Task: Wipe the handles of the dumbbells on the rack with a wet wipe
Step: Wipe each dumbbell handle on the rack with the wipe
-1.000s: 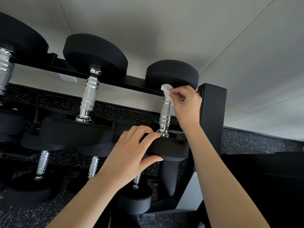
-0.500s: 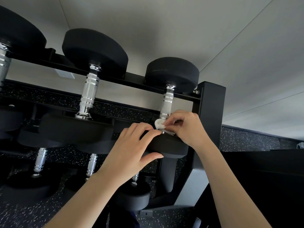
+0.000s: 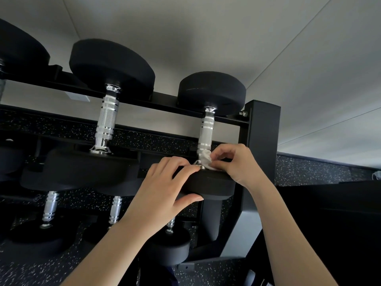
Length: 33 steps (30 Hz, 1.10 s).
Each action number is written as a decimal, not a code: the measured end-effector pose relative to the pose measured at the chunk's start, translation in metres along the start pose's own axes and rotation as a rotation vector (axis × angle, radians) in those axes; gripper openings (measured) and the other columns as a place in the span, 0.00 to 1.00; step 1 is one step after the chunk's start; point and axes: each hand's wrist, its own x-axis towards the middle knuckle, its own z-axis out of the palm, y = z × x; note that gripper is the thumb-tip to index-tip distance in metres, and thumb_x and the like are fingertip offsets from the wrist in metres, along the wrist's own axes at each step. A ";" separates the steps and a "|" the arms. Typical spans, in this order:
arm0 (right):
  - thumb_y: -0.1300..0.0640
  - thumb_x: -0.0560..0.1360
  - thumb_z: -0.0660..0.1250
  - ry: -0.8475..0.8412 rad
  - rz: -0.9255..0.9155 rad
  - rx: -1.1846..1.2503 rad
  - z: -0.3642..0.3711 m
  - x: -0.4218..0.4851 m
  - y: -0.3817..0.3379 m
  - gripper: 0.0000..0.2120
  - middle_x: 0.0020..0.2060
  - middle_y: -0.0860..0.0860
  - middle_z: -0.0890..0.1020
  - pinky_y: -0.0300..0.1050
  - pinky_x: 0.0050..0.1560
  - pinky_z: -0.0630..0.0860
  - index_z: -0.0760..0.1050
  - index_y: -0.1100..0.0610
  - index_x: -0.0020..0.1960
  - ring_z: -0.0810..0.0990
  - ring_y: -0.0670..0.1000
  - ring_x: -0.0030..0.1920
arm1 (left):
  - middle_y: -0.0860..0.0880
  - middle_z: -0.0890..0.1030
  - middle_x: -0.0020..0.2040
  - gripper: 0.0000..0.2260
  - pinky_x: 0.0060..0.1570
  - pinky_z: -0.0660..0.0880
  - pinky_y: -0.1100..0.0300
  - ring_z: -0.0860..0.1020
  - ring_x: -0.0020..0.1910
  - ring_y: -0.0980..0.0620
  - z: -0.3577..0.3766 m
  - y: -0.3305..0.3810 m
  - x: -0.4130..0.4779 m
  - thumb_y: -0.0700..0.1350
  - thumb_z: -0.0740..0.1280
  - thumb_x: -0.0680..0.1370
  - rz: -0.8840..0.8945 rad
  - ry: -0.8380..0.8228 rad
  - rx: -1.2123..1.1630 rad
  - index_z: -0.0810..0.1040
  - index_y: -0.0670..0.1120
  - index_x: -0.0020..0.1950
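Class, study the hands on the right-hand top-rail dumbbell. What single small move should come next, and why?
Probably slide the wet wipe up the handle toward the far head. The right hand pinches the wipe at the handle's lower collar, the knurled length above it shows bare, and the left hand grips the near head, steadying it.

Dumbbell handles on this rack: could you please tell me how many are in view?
6. Top row: left-edge handle, barely showing; top middle handle; top right handle, being wiped. Below: lower left handle, lower middle handle, lower right handle. More may be hidden.
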 end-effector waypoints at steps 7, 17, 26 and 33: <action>0.67 0.69 0.72 0.182 0.006 0.188 0.007 0.005 0.005 0.08 0.37 0.50 0.82 0.36 0.48 0.76 0.78 0.55 0.39 0.81 0.47 0.41 | 0.52 0.72 0.57 0.23 0.52 0.70 0.57 0.71 0.56 0.52 0.000 0.000 0.000 0.62 0.61 0.74 0.002 -0.002 0.010 0.71 0.51 0.63; 0.64 0.72 0.69 0.490 -0.004 0.234 0.009 0.046 -0.012 0.07 0.40 0.43 0.81 0.48 0.52 0.78 0.78 0.53 0.46 0.80 0.45 0.44 | 0.52 0.72 0.57 0.23 0.52 0.69 0.58 0.71 0.56 0.52 -0.001 0.000 0.001 0.62 0.60 0.74 0.013 -0.003 0.022 0.71 0.50 0.63; 0.63 0.74 0.68 0.572 0.048 0.300 0.013 0.058 -0.011 0.06 0.40 0.45 0.81 0.50 0.50 0.80 0.78 0.53 0.46 0.81 0.46 0.43 | 0.52 0.72 0.57 0.23 0.52 0.69 0.58 0.71 0.56 0.52 0.000 0.000 0.001 0.62 0.60 0.74 0.011 -0.003 0.022 0.71 0.50 0.63; 0.63 0.74 0.68 0.482 0.076 0.572 0.013 0.054 -0.004 0.03 0.45 0.57 0.82 0.56 0.52 0.79 0.78 0.63 0.46 0.81 0.53 0.45 | 0.52 0.72 0.58 0.23 0.52 0.69 0.58 0.71 0.57 0.52 0.001 -0.001 0.000 0.62 0.60 0.74 0.012 -0.003 0.021 0.71 0.50 0.63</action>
